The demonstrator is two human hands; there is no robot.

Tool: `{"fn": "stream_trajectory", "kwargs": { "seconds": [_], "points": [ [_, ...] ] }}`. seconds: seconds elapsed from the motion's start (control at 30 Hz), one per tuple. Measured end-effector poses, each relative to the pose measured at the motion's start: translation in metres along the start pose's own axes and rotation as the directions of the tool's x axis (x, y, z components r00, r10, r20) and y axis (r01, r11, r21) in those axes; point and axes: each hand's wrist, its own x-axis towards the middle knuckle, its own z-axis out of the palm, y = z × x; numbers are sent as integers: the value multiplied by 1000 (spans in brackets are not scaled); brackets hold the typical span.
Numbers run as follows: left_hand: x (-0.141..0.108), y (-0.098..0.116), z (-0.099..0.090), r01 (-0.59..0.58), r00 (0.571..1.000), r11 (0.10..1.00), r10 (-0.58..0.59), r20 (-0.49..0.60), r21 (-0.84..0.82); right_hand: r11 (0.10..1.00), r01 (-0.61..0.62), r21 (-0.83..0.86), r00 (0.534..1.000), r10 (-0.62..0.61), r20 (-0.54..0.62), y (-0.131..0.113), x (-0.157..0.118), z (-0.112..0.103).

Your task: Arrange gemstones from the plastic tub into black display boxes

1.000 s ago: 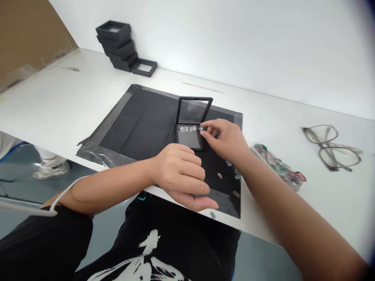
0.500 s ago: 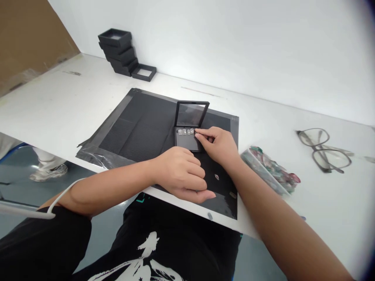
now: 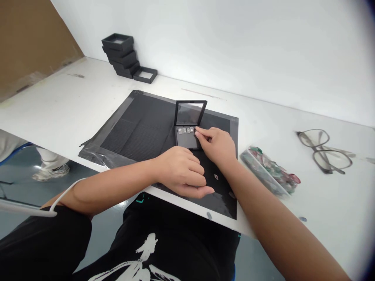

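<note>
A small black case point(image 3: 185, 142) stands on the black mat point(image 3: 140, 125), its clear-windowed lid point(image 3: 191, 113) raised. Along the back of its base runs a row of several small clear and silvery pieces point(image 3: 184, 130). My right hand point(image 3: 218, 144) pinches thumb and forefinger together at the right end of that row; whatever is between the fingertips is too small to make out. Nearer to me, my left hand point(image 3: 183, 173) is curled into a fist above the mat, thumb pointing right. Its palm is hidden. A small pinkish piece point(image 3: 216, 177) lies on the mat between my hands.
Beside my right forearm is a clear container point(image 3: 266, 179) with reddish and green pieces. Glasses point(image 3: 322, 150) lie farther right. Black frame-like boxes point(image 3: 120, 54) are stacked by the wall, with one frame point(image 3: 145, 74) alongside. Small dark pieces point(image 3: 209, 215) lie near the table edge.
The view has shifted slightly. My right fingertips stay at the right end of the row in the case, and my left fist keeps its place.
</note>
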Motion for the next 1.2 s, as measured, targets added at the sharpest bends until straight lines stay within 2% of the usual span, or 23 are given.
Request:
{"fn": "stream_trajectory", "kwargs": {
  "seconds": [0.13, 0.27, 0.4, 0.67, 0.83, 1.1, 1.2],
  "points": [
    [0, -1, -1, 25, 1000, 1000, -25, 14, 17, 960, 121, -253, 992, -110, 59, -5, -12, -7],
    [-1, -1, -2, 34, 999, 999, -35, 33, 31, 893, 169, -418, 982, -116, 150, -12, -21, -12],
    [-1, -1, -1, 37, 998, 999, -38, 39, 34, 829, 217, -515, 970, -122, 212, -17, -23, -12],
    [-2, -2, 0, 57, 995, 998, -59, 79, 33, 807, 291, -514, 946, -163, 280, -14, -24, -13],
    [-3, -5, 0, 102, 981, 994, -108, 160, 49, 790, 326, -520, 933, -179, 312, -14, -27, -16],
    [-4, -6, 1, 129, 976, 991, -135, 169, 43, 815, 309, -490, 937, -173, 303, -15, -26, -18],
    [-5, -6, 2, 171, 956, 984, -179, 234, 53, 850, 263, -457, 949, -144, 279, -12, -23, -17]
  ]
}}
